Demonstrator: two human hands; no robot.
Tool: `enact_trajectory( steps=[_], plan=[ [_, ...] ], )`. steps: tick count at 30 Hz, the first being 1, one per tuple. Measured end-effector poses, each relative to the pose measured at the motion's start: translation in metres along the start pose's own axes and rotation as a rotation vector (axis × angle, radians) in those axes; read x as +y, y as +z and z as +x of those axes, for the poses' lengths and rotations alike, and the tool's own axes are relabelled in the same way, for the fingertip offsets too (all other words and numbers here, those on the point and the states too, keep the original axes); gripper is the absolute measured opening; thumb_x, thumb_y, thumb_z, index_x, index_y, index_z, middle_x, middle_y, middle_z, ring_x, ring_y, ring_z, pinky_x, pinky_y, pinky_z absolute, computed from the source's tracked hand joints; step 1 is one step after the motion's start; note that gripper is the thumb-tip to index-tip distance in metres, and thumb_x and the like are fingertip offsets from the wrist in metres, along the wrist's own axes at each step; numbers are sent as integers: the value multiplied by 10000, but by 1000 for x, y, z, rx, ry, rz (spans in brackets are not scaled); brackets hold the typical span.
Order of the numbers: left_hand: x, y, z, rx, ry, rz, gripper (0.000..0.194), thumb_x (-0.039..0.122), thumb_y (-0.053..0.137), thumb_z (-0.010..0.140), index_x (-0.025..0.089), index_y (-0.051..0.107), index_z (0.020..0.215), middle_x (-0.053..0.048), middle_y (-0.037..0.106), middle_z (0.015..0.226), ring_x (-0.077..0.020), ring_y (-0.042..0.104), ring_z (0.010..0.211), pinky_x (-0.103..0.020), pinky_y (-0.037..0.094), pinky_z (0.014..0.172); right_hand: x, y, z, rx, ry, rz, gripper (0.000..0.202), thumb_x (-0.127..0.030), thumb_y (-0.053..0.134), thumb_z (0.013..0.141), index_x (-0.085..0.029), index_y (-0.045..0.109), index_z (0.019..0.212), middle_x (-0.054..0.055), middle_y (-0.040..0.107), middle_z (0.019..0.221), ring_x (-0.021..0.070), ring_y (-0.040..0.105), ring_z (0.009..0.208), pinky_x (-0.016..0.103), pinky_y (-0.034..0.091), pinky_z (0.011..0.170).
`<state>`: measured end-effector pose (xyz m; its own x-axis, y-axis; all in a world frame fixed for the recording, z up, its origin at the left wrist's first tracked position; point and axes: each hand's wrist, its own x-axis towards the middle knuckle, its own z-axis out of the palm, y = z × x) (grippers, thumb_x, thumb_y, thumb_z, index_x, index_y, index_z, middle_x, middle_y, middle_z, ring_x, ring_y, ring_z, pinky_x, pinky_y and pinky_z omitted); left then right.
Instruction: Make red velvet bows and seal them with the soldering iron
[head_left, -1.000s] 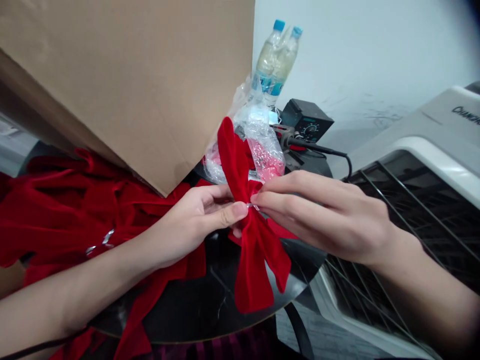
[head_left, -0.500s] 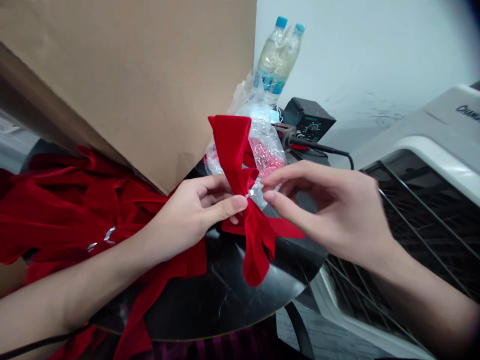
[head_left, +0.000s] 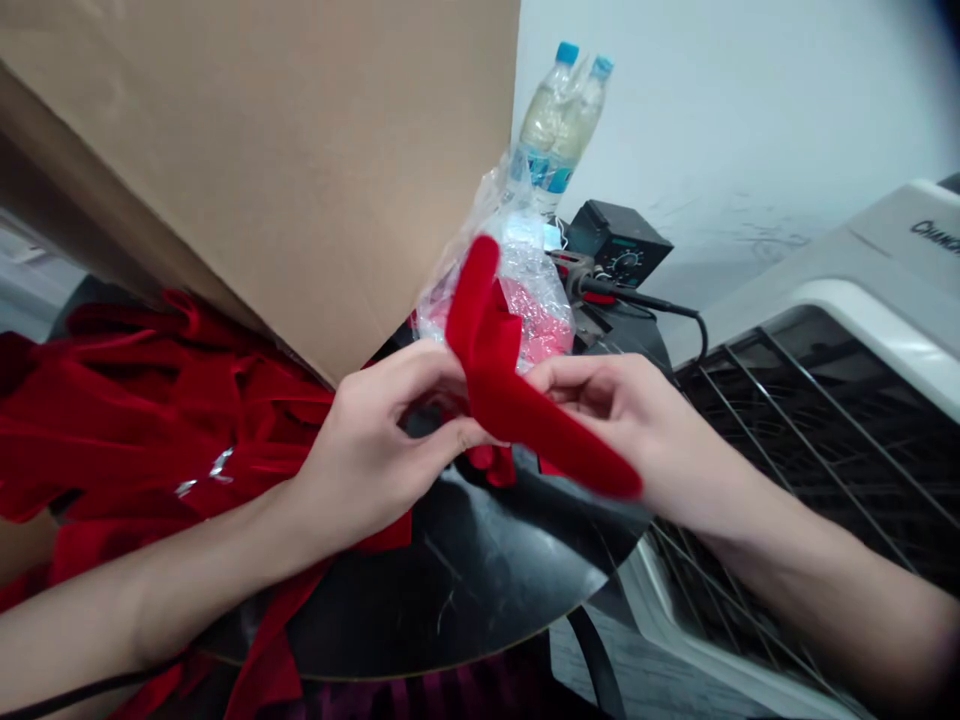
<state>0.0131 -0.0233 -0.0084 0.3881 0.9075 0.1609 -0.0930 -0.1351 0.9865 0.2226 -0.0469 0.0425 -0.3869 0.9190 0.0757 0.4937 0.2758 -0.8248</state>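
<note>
A red velvet bow (head_left: 499,395) is between my two hands above the dark round table (head_left: 450,590), one loop up and one slanting down to the right. My left hand (head_left: 397,430) pinches it from the left, its thumb under the middle. My right hand (head_left: 615,410) has its fingers closed at the bow's right side, partly behind the slanting loop. The bow's middle is hidden. More red velvet bows (head_left: 150,430) lie heaped at the left, with silvery ties (head_left: 217,465) on them.
A large cardboard box (head_left: 300,150) stands behind the heap. Beyond the bow are a clear plastic bag (head_left: 540,290), two bottles (head_left: 559,120) and a black box with a dial (head_left: 619,240). A white-framed wire rack (head_left: 825,400) stands at the right.
The bow has been turned over, so its silvery tie no longer shows. My right hand has closed in on the bow from a slightly open pose.
</note>
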Motion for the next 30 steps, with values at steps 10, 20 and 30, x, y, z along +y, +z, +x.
enact_trajectory(
  steps=[10, 20, 30],
  plan=[
    [-5, -5, 8, -225, -261, -322, 193, 338, 798, 924, 155, 788, 984, -58, 747, 867, -182, 697, 791, -300, 574, 783, 12, -20, -8, 161, -709, -722, 175, -120, 701, 955, -206, 703, 1107, 39, 783, 1042, 170, 761, 891, 293, 623, 818],
    [0, 0, 2, 21, -52, -7, 177, 225, 916, 779, 191, 808, 915, -17, 806, 902, -203, 747, 869, -290, 606, 843, 3, 7, 1, 143, -37, -81, 228, -225, 653, 966, -192, 639, 740, -20, 675, 616, 112, 615, 505, 227, 475, 447],
    [-8, -6, 9, -203, -208, -334, 192, 297, 839, 888, 148, 815, 1006, -66, 794, 917, -181, 717, 826, -266, 598, 766, 11, -18, -7, 174, -604, -647, 182, -129, 629, 999, -250, 689, 1121, 9, 773, 1011, 147, 743, 876, 282, 604, 795]
  ],
)
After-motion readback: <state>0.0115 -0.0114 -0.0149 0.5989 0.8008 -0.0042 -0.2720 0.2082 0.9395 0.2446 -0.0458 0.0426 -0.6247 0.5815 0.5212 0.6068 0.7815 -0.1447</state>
